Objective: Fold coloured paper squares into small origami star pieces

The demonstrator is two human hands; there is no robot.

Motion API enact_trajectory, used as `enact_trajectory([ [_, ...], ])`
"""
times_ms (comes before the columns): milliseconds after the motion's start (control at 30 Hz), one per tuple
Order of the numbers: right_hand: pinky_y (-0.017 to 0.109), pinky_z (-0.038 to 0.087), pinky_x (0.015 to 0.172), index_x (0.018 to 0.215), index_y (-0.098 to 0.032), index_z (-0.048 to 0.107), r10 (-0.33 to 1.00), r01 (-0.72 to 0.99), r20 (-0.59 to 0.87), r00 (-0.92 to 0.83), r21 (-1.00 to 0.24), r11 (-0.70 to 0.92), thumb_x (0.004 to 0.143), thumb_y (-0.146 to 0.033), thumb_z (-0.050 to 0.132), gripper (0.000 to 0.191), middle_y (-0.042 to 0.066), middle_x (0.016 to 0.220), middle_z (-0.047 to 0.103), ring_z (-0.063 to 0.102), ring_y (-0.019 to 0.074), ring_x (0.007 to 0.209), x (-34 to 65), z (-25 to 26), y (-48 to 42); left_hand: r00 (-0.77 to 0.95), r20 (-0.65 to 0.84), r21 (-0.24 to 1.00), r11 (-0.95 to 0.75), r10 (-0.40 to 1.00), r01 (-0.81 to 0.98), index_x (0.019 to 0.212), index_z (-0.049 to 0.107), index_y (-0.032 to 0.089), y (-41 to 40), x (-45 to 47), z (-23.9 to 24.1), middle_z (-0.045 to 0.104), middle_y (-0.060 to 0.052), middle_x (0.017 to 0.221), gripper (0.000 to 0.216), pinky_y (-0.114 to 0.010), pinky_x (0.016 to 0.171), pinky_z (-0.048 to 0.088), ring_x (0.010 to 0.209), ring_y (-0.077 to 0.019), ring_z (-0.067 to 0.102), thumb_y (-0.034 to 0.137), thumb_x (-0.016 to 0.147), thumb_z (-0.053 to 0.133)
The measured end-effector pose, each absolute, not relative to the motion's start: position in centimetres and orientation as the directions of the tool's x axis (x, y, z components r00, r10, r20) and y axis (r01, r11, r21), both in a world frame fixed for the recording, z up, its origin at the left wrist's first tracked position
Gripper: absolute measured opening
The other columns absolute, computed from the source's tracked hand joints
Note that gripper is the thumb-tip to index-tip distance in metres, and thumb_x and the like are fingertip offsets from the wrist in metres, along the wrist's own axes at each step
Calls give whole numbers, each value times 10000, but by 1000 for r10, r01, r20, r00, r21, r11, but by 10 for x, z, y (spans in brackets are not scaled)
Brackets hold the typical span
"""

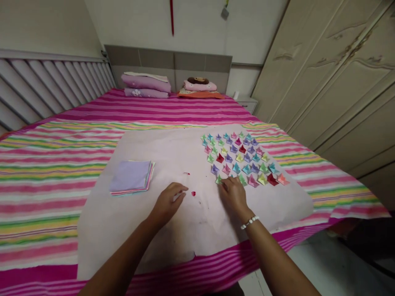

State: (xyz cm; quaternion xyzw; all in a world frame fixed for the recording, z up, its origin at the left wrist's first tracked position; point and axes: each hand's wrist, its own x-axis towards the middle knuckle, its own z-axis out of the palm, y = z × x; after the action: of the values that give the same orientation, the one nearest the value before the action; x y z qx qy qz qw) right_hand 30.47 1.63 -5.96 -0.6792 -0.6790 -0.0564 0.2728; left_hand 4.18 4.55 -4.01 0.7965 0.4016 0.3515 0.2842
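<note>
My right hand [233, 195] is at the front left corner of rows of small folded paper boats [246, 168]. Its fingers are closed in a pinch on a light green paper boat [219, 180], which rests on the pale sheet [173, 148]. My left hand [169, 202] hovers over the middle of that sheet with thumb and fingers apart, holding nothing. Just right of its fingertips lies a small red scrap [193, 193], and a thin red piece [187, 173] lies farther back. To the left is a stack of coloured paper squares [131, 176], lavender on top.
The sheet lies on a bed with a striped cover [43, 181]. Folded purple bedding [146, 85] and a pink pile [200, 85] stand by the headboard [173, 61]. A slatted rail [55, 86] runs along the left, and a cream wardrobe [333, 70] stands at right.
</note>
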Motion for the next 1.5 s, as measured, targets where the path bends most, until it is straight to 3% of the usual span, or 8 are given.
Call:
enact_trajectory([
  [67, 337, 352, 684, 792, -186, 672, 891, 955, 447, 83, -290, 57, 861, -136, 496, 195, 83, 778, 616, 481, 243, 779, 304, -60, 16, 509, 348, 718, -573, 787, 395, 1000, 671, 208, 58, 66, -37, 633, -65, 1030, 237, -341, 904, 478, 983, -192, 601, 183, 852, 488],
  [133, 334, 349, 676, 766, -193, 663, 889, 957, 448, 97, -288, 40, 855, -125, 504, 194, 79, 767, 615, 482, 244, 780, 303, -61, 15, 593, 327, 706, -607, 736, 365, 1033, 676, 216, 71, 92, -38, 623, -65, 1034, 266, -341, 920, 461, 1009, -198, 583, 161, 851, 490],
  [400, 333, 360, 674, 755, -204, 652, 871, 952, 463, 166, -305, -20, 861, -114, 516, 195, 68, 733, 620, 498, 236, 757, 298, -65, 13, 622, 275, 699, -597, 733, 394, 976, 710, 208, 100, 166, -57, 562, -20, 845, 235, -282, 739, 481, 723, -151, 569, 183, 843, 517],
  [1100, 351, 389, 703, 816, -173, 666, 853, 936, 464, 240, -343, -77, 885, -139, 483, 199, 101, 764, 634, 518, 252, 780, 292, -73, 18, 754, 170, 581, -683, 634, 443, 757, 681, 206, 120, 199, -52, 534, -17, 847, 168, -268, 701, 441, 753, -167, 549, 89, 746, 562],
  [1367, 332, 393, 674, 936, -144, 634, 806, 948, 548, 225, -314, -51, 891, -255, 504, 177, 92, 797, 626, 515, 254, 790, 287, -68, 14, 654, 306, 635, -660, 692, 401, 1015, 672, 212, 104, 176, -46, 594, -32, 961, 245, -254, 785, 488, 826, -146, 603, 141, 826, 534],
  [1500, 340, 416, 702, 964, -145, 622, 754, 930, 632, 182, -359, 76, 910, -266, 466, 205, 93, 828, 620, 523, 246, 805, 274, -68, 10, 538, 403, 657, -643, 741, 393, 1003, 673, 213, 95, 117, -41, 640, -42, 970, 205, -273, 842, 496, 876, -151, 623, 198, 849, 539],
])
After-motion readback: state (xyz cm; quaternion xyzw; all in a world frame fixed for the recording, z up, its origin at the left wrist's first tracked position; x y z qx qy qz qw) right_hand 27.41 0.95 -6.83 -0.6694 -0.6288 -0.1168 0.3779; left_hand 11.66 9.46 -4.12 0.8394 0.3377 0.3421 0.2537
